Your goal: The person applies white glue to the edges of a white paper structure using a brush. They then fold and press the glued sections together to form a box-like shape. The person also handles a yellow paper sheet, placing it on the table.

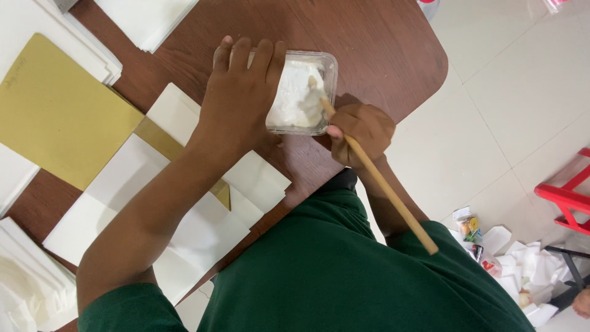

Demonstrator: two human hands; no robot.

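Clear plastic tub (329,64) | white paste inside | wooden stick (384,184) dipped in

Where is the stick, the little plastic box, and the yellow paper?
stick (393,200), head view, on the middle of its bare wooden shaft.
plastic box (329,64), head view, on its clear right rim.
yellow paper (58,114), head view, on the middle of the sheet.
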